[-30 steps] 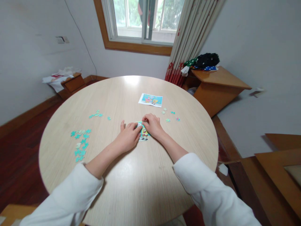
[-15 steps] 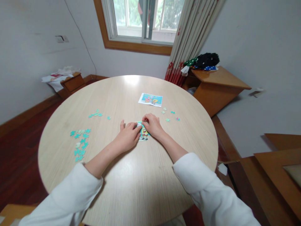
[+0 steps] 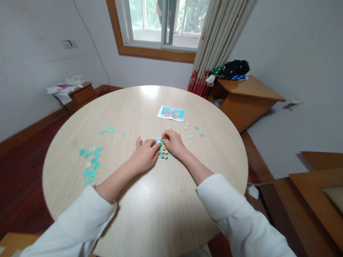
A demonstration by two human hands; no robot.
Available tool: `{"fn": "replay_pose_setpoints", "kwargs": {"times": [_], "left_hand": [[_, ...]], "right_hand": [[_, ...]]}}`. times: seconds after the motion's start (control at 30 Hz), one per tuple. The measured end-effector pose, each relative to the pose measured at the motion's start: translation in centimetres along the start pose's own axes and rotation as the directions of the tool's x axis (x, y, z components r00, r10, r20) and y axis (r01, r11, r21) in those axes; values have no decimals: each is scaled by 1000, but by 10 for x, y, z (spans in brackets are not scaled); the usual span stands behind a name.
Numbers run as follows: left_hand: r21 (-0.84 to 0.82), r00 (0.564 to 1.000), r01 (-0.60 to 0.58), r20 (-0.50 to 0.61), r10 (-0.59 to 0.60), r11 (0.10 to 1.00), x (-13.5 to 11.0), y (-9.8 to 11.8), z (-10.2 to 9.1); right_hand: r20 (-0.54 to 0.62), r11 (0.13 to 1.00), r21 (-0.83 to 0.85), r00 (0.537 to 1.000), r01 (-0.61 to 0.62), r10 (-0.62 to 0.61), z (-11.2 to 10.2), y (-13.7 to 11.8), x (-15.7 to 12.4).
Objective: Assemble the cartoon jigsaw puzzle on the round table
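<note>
A partly joined jigsaw puzzle (image 3: 164,151) with a yellow cartoon figure lies flat at mid-table. From the left, my left hand (image 3: 144,154) rests over its side, fingers stretched out and hiding part of the picture. At the puzzle's upper edge, my right hand (image 3: 173,142) has its thumb and fingertips pinched together on a puzzle piece, mostly hidden by the fingers. Beyond my hands is a printed picture sheet (image 3: 171,113) with a pink and a yellow figure. Loose puzzle pieces (image 3: 93,160) in teal and pale green are spread at the left.
More loose pieces (image 3: 108,130) lie farther back on the left, and several others (image 3: 190,136) sit to the right of my right hand. All rest on a round wooden table (image 3: 150,210). A wooden cabinet (image 3: 249,92) with cloth on it stands beyond the right edge.
Both hands stay at the puzzle in nearly the same pose. The whole view has shifted very slightly; no piece has visibly moved.
</note>
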State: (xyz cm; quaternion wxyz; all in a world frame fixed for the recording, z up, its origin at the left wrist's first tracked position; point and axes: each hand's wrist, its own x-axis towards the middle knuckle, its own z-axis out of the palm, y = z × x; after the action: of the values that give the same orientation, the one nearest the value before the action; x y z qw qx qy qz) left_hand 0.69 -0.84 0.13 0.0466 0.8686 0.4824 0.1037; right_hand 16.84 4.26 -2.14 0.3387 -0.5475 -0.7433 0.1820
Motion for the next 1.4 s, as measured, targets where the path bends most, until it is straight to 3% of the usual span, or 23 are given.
{"fn": "replay_pose_setpoints", "kwargs": {"times": [0.13, 0.37, 0.6, 0.93, 1.13, 1.4], "left_hand": [[2, 1000, -1, 3, 1, 1000, 0, 0, 0], [-7, 1000, 9, 2, -9, 1000, 0, 0, 0], [-30, 1000, 19, 21, -18, 999, -1, 0, 0], [-287, 992, 72, -83, -100, 955, 7, -17, 5], [-488, 917, 154, -253, -308, 859, 14, -36, -2], [-526, 849, 279, -256, -463, 803, 15, -49, -11]], "right_hand": [[-22, 999, 44, 1000, 10, -9, 0, 0, 0], [-147, 959, 282, 988, -3, 47, -5, 1, 3], [-265, 946, 322, 956, -33, 124, -12, 10, 8], [-280, 936, 350, 949, -40, 145, -18, 9, 8], [-281, 934, 355, 948, -43, 151, -21, 10, 8], [-286, 947, 320, 949, -34, 131, -23, 10, 7]]}}
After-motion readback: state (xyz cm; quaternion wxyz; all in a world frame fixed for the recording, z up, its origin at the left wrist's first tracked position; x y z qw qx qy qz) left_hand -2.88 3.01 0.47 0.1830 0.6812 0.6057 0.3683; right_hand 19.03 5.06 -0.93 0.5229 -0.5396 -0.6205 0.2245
